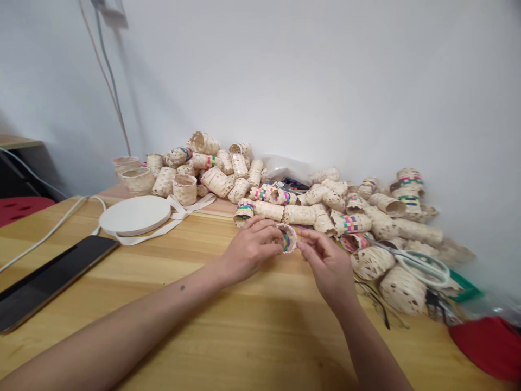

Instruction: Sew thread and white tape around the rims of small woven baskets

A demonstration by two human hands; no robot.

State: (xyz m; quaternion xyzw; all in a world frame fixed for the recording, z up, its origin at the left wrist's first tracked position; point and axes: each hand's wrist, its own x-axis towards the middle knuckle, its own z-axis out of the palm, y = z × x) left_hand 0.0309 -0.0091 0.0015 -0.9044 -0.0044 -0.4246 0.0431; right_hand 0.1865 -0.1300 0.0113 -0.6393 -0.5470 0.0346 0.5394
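Note:
A small woven ring [290, 239] with a pale rim and green, yellow and purple bands is held up above the wooden table [195, 326]. My left hand [254, 244] wraps its fingers round the left side of the ring. At the ring's right edge, the thumb and forefinger of my right hand [323, 258] pinch together; whether they grip the rim or a thin strip is too small to tell. Behind both hands lies a long pile of woven tubes [268, 210], most plain, some with coloured bands.
A roll of white ribbon [136, 214] and a black tablet [52, 282] lie at the left, beside a white cable [52, 236]. White-handled scissors [423, 267], eyeglasses [376, 301] and a red item [488, 345] are at the right.

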